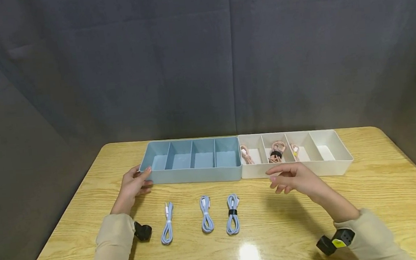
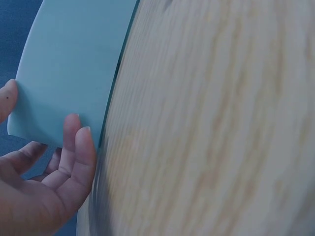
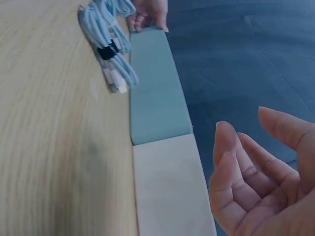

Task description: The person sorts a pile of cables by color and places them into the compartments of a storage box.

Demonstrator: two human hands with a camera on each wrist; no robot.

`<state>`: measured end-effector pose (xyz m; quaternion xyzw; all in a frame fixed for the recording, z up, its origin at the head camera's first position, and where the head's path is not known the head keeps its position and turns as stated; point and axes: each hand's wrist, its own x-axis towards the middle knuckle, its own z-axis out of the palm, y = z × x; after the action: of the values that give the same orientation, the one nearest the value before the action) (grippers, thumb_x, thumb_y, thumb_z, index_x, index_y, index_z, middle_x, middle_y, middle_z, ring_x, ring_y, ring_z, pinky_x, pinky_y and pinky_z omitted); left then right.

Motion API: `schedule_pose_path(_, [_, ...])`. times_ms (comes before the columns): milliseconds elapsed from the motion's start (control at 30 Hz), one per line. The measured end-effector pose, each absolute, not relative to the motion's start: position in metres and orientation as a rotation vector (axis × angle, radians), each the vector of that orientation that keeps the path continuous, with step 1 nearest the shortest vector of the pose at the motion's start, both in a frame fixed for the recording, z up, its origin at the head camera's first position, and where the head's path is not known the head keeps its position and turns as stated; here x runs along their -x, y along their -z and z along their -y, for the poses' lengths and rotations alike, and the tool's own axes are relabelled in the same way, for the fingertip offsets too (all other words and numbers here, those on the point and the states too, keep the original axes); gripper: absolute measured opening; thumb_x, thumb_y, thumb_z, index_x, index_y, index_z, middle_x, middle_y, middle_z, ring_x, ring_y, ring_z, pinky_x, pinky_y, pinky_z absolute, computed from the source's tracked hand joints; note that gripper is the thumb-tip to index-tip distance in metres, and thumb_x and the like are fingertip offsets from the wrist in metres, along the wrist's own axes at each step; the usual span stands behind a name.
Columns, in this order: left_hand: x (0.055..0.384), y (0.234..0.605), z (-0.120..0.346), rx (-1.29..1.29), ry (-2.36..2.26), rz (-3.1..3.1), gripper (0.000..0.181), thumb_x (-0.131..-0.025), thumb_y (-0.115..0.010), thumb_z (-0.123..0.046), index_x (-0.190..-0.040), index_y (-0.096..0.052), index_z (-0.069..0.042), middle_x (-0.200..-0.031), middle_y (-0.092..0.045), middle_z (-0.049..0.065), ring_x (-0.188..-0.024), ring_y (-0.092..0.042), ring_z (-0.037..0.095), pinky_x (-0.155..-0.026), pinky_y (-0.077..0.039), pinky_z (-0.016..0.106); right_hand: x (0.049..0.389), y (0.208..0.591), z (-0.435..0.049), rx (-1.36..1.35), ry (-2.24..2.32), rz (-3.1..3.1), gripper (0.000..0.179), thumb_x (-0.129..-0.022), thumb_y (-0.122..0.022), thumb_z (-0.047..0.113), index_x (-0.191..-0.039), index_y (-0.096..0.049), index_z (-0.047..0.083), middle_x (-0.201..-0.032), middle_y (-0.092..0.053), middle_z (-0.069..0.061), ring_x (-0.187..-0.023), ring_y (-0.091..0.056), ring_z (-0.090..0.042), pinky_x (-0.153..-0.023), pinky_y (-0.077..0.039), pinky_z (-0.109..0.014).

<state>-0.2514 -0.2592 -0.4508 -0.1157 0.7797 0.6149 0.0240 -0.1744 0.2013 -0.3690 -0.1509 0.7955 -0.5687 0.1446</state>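
Note:
My left hand (image 1: 133, 186) holds the left end of a light-blue divided box (image 1: 193, 175), its thumb at the upper edge and its fingers round the near corner. In the left wrist view two fingertips (image 2: 74, 129) lie against the box's front face. My right hand (image 1: 297, 180) hovers in front of the white divided box (image 1: 330, 167) with fingers loosely bent and nothing between them. Coiled pink cables lie in the white box: one (image 1: 246, 154) at the left, one with a black strap (image 1: 276, 152), and one (image 1: 295, 151) further right.
Three coiled light-blue cables lie on the wooden table (image 1: 277, 239) in front of the boxes: a left one (image 1: 167, 223), a middle one (image 1: 206, 214), and a right one (image 1: 233, 222) with a black strap. The boxes stand end to end before a dark curtain (image 1: 187, 65).

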Motion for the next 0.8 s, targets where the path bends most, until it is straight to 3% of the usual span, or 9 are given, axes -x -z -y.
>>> schedule_pose_path(167, [0.234, 0.421, 0.247, 0.368, -1.899, -2.384, 0.071, -0.088, -0.059, -0.040, -0.139, -0.030, 0.000, -0.117, -0.045, 0.020, -0.071, -0.059, 0.009, -0.063, -0.054, 0.025, 0.175, 0.376, -0.195, 0.494, 1.587, -2.271, 0.040, -0.089, -0.060, 0.014, -0.118, -0.052, -0.012, -0.082, -0.065, -0.016, -0.071, -0.064, -0.030, -0.058, -0.052, -0.032])
schedule_pose_path(467, [0.233, 0.419, 0.246, 0.351, -1.881, -2.385, 0.073, -0.088, -0.057, -0.041, -0.140, -0.027, 0.002, -0.117, -0.045, 0.020, -0.073, -0.059, 0.011, -0.062, -0.053, 0.025, 0.179, 0.383, -0.183, 0.520, 1.520, -2.273, 0.042, -0.087, -0.062, 0.015, -0.117, -0.053, -0.013, -0.080, -0.066, -0.019, -0.066, -0.063, -0.024, -0.054, -0.050, -0.030])
schedule_pose_path(633, [0.232, 0.417, 0.245, 0.365, -1.891, -2.377, 0.069, -0.089, -0.057, -0.037, -0.140, -0.029, 0.001, -0.117, -0.045, 0.021, -0.073, -0.059, 0.012, -0.062, -0.053, 0.025, 0.184, 0.392, -0.174, 0.543, 1.528, -2.214, 0.042, -0.086, -0.063, 0.014, -0.115, -0.053, -0.015, -0.069, -0.062, -0.015, -0.055, -0.052, -0.013, -0.047, -0.039, -0.023])
schedule_pose_path(800, [0.231, 0.417, 0.245, 0.365, -1.890, -2.380, 0.070, -0.090, -0.057, -0.037, -0.140, -0.028, 0.001, -0.117, -0.045, 0.021, -0.073, -0.059, 0.012, -0.062, -0.053, 0.025, 0.186, 0.399, -0.166, 0.534, 1.517, -2.161, 0.044, -0.087, -0.063, 0.016, -0.117, -0.051, -0.015, -0.070, -0.064, -0.017, -0.060, -0.060, -0.020, -0.047, -0.042, -0.025])
